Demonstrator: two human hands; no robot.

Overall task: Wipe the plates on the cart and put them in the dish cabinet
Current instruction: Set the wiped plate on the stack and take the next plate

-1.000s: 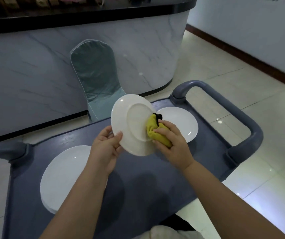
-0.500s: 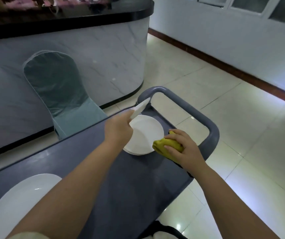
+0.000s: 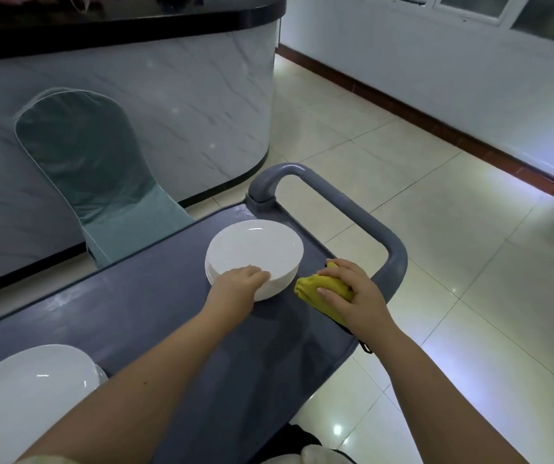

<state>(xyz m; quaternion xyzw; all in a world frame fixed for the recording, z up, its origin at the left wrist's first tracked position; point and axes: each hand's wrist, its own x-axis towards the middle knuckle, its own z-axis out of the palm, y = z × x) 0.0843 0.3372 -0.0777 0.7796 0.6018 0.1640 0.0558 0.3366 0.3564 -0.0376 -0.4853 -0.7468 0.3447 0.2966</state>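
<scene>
A white plate lies on top of a small stack at the right end of the grey cart. My left hand holds the top plate's near-left rim, fingers over the edge. Just right of the stack, my right hand grips a bunched yellow cloth that rests on the cart top beside the handle. A second pile of white plates sits at the cart's left end, partly cut off by the frame edge.
The cart's grey loop handle rises right behind my right hand. A teal-covered chair stands beyond the cart against a marble-fronted counter. Tiled floor stretches to the right toward a white wall.
The plate that my left hand held upright for wiping has come down flat onto the right-hand stack. My right hand drew the cloth off the plate and lowered it to the cart top.
</scene>
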